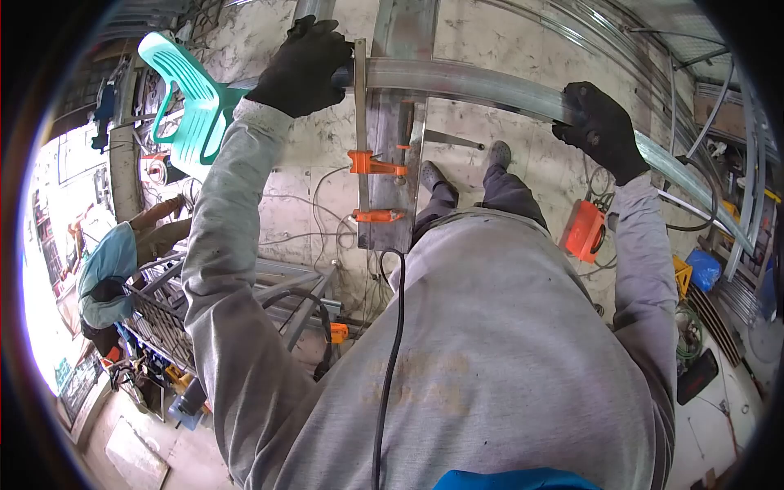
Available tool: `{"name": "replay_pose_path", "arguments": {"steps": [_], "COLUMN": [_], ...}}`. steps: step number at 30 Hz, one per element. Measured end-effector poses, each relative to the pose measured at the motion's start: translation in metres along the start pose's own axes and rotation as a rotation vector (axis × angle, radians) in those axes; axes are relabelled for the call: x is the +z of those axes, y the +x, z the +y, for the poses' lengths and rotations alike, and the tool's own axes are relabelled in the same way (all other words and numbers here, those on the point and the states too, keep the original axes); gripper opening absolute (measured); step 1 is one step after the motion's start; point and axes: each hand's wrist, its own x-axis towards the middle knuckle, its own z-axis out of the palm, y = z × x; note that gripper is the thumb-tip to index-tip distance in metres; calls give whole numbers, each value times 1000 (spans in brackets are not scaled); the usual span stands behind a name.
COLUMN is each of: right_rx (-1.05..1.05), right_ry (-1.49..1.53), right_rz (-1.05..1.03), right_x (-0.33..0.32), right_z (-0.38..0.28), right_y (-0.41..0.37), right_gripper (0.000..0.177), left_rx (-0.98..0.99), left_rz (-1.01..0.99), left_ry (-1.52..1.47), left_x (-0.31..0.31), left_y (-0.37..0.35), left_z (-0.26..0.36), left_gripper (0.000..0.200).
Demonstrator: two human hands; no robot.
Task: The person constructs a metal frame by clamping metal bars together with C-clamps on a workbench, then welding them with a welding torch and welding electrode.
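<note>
**Desk:** Log entry, please. Hands first.

**Operator:** From my head view, both are gloved in black. My left hand (302, 65) is clenched over the metal bar (474, 82) near its left end. The fingers wrap over the top. My right hand (600, 126) grasps the same bar further along, well apart from the left.

**Desk:** Position of the bar?

**Operator:** It runs across the upper frame, left to right, in front of my chest. It curves downward past the right hand toward the right edge. It looks like shiny bare metal. I cannot tell whether it is solid or hollow.

**Desk:** What is under it?

**Operator:** A steel channel (390, 196) crosses beneath the bar, just right of the left hand. I cannot tell if they touch. Two orange clamps sit on the channel, the upper clamp (374, 162) above the lower clamp (377, 216). My shoes (433, 175) stand on the stained floor (523, 41) just right of the channel.

**Desk:** Surroundings?

**Operator:**
- A teal chair (188, 98) is just left of the left forearm.
- An orange tool (584, 231) lies on the floor beside my right sleeve.
- A black cable (392, 351) hangs down my shirt front.
- A co-worker (106, 269) in a light blue top crouches at far left, near a metal rack (163, 322). Their hands are not clear to me.
</note>
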Motion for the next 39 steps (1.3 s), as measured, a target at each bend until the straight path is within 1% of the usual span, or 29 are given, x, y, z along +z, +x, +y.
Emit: {"name": "replay_pose_path", "arguments": {"steps": [1,5,8,10,12,13,15,16,18,19,20,21,22,23,24,25,26,27,28,29,30,31,32,33,35,36,37,38,39], "right_rx": [1,21,21,24,-81,-76,-328,-321,-172,-166,-166,-164,-131,-134,-142,-151,-71,-83,-121,-165,-214,-231,-185,-188,-151,-110,-100,-190,-194], "right_ry": [0,-15,-42,-62,18,17,-4,-9,-10,-13,-28,-42,-57,-57,-79,-99,9,16,13,12,49,108,247,302,412,464,424,406,425], "right_rz": [-4,-20,-33,-35,-45,-42,-16,-15,-157,-159,-142,-125,-131,-135,-138,-140,-173,-185,-173,-161,-149,-207,-292,-340,-455,-520,-555,-464,-473], "right_x": [0,-2,0,-1,-4,0,4,5,2,2,3,3,-4,-6,-5,-3,4,3,1,-2,-7,-12,-15,-15,-16,-17,-26,-23,-25], "right_z": [-2,-3,-1,0,4,15,34,42,32,30,28,18,10,9,9,12,22,23,21,19,13,18,19,24,34,39,31,32,29], "right_y": [0,2,1,1,4,5,9,6,13,15,15,16,17,17,18,21,18,20,20,22,28,30,33,35,39,42,47,45,47], "right_gripper": [63,63,64,66,70,70,71,71,72,72,71,70,62,62,60,59,60,60,62,65,68,69,69,69,70,72,74,70,70], "left_rx": [39,31,42,65,56,46,61,70,71,62,31,34,26,14,-87,-98,-196,-295,-502,-712,-939,-1152,-1146,-1132,-1299,-1303,-1303,-1290,-1313], "left_rz": [47,84,104,156,145,134,140,145,136,125,35,33,78,125,86,82,254,422,484,486,549,551,474,395,483,534,584,602,598], "left_ry": [10,-21,-66,-76,-88,-99,-87,-77,-81,-79,-41,-45,-39,-31,-41,-42,-18,9,-275,-606,-918,-1286,-1443,-1601,-1830,-1888,-1942,-2022,-2007], "left_x": [3,6,7,6,3,1,0,-2,-2,-1,-2,-3,-4,-8,-25,-40,-53,-64,-69,-74,-80,-84,-85,-80,-42,-37,-32,-22,-21], "left_y": [0,0,0,-1,-1,0,0,1,2,1,-1,-2,-4,-7,-13,-19,-24,-30,-34,-38,-41,-41,-38,-30,-6,8,20,28,40], "left_z": [-3,-4,-3,-3,-1,0,1,2,2,1,0,0,1,4,14,24,35,51,74,108,143,180,205,227,271,284,295,308,313], "left_gripper": [57,54,49,43,42,41,41,40,41,41,60,60,61,62,65,65,64,62,55,49,43,38,35,34,36,40,45,54,54]}}
